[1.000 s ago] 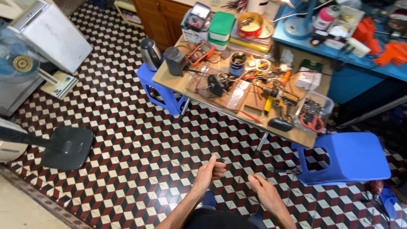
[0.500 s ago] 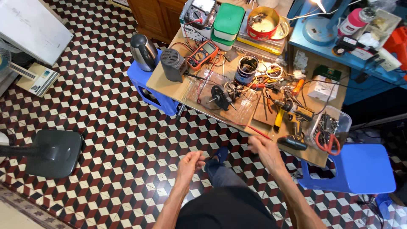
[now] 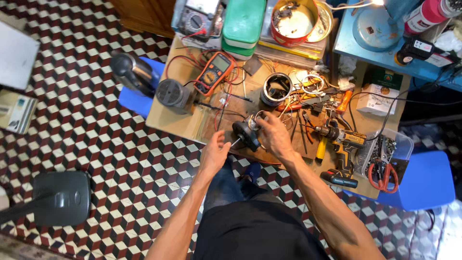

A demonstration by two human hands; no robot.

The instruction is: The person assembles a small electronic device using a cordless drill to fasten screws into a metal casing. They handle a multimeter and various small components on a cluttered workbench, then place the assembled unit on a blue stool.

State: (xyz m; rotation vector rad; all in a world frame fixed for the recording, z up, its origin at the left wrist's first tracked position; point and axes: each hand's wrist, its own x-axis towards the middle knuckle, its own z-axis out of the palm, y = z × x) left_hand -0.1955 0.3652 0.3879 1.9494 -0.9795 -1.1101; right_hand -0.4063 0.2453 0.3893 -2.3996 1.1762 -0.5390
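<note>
On table: right hand [image 3: 273, 136] gripping black motor [image 3: 246, 133], left hand [image 3: 214, 153] spread beside; red tin [image 3: 294, 20] of metal bits.

Both forearms reach forward, bare. Right hand [image 3: 272, 136] curls, fingers bent downward; left hand [image 3: 215, 152] beside it, fingers loosely extended, half open.

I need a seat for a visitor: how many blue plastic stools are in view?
2. One blue stool stands left of the work table, partly under a metal kettle. The other blue stool is at the right, beside the table's corner. More may be hidden off frame.
</note>
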